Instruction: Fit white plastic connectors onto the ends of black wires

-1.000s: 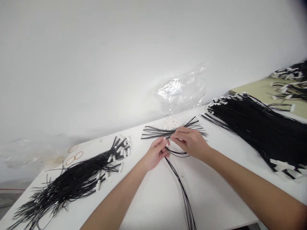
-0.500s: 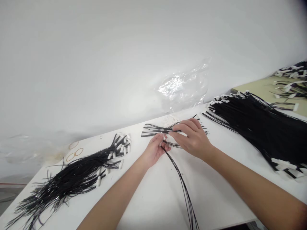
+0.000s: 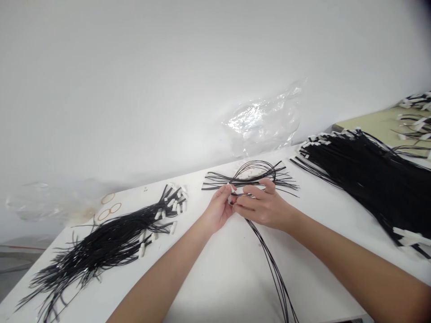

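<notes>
My left hand (image 3: pixel 220 210) is closed, pinching a small white connector (image 3: pixel 229 187) between thumb and fingers. Against it, my right hand (image 3: pixel 264 207) has its fingers bent round thin black wires near the connector. One wire bundle (image 3: pixel 269 258) hangs from the hands down the table toward the front edge. Other wires (image 3: pixel 257 163) arch up in a loop behind my right hand. Beyond the hands lies a small bunch of loose black wires (image 3: pixel 215 179), with small white pieces (image 3: pixel 252 172) by it. The fingertips partly hide where wire and connector meet.
A pile of black wires with white connectors (image 3: pixel 111 240) lies at left, near rubber bands (image 3: pixel 109 211). A larger wire stack (image 3: pixel 367 179) covers the right side. Clear plastic (image 3: pixel 266 121) rests against the wall. More wires lie on a yellowish board (image 3: pixel 367 122) at far right.
My right hand has come down and closer to my left. Wires now arch in a loop behind it. The left hand keeps its pinch; the whole view has shifted slightly.
</notes>
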A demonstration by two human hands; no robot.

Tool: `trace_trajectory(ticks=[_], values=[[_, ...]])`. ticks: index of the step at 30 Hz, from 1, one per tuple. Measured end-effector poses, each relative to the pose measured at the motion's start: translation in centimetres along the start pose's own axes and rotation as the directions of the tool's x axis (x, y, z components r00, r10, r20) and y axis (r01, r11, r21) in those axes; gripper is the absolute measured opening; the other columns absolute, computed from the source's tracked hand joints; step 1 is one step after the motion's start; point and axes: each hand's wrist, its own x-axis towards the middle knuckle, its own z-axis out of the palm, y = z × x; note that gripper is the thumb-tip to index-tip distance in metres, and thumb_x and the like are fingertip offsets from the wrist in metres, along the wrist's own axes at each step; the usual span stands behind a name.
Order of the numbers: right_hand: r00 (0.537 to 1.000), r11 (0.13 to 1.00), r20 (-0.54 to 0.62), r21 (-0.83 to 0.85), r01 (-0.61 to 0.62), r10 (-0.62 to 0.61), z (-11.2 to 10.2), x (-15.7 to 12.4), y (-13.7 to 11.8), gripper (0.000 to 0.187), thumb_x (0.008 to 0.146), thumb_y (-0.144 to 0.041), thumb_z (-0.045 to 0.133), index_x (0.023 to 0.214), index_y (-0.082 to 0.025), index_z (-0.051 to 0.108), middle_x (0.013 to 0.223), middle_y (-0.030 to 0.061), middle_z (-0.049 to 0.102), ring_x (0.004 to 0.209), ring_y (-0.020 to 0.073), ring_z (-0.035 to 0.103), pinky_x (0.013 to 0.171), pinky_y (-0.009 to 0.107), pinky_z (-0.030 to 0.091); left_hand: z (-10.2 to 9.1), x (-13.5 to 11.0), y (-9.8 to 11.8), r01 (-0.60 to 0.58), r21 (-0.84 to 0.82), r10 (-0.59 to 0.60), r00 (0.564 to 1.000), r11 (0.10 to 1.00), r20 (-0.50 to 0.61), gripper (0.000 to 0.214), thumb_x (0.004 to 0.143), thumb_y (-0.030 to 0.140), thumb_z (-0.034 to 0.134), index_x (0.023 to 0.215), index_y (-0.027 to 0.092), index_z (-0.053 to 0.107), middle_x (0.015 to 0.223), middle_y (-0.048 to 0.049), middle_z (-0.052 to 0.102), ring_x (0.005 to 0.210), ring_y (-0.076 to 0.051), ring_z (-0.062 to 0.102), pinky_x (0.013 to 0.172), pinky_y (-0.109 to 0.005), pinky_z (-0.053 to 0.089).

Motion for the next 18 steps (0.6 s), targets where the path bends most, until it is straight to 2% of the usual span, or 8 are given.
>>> trace_trajectory(ticks=[6,11,18], values=[[0.988,0.983,0.140,0.161,-0.092,0.069,0.36,-0.27,-0.16,0.022,0.081,-0.005,0.048,0.072,-0.025,0.050,0.072,-0.0062,0.056,0.090,0.0094,0.054,0.087,0.033,0.027,-0.27,0.11,-0.11,-0.011,-0.008,0.011,0.999,1.000,0.035,0.025,0.078,0.038,0.062,0.083,0.016,0.052,0.057,0.0038,0.045,0.050,-0.005,0.042,0.050,-0.016,0.038],[0.998,0.992,0.050,0.120,-0.049,0.044,-0.05,0.08,-0.09,0.021,0.081,-0.004,0.050,0.073,-0.023,0.051,0.072,-0.0071,0.056,0.088,0.0090,0.054,0.089,0.034,0.022,-0.42,0.24,-0.24,-0.003,-0.016,0.004,0.999,1.000,0.041,0.027,0.075,0.040,0.064,0.083,0.016,0.054,0.059,0.0029,0.046,0.053,-0.006,0.044,0.052,-0.016,0.039],[1.000,1.000,0.020,0.017,-0.002,0.002,-0.29,0.40,0.09,0.020,0.082,-0.007,0.050,0.072,-0.024,0.053,0.064,-0.0074,0.055,0.084,0.0083,0.054,0.092,0.036,0.020,-0.39,0.20,-0.13,0.020,-0.017,-0.018,0.997,1.000,0.069,0.024,0.078,0.038,0.062,0.084,0.016,0.054,0.058,0.0022,0.046,0.054,-0.006,0.045,0.054,-0.016,0.040]])
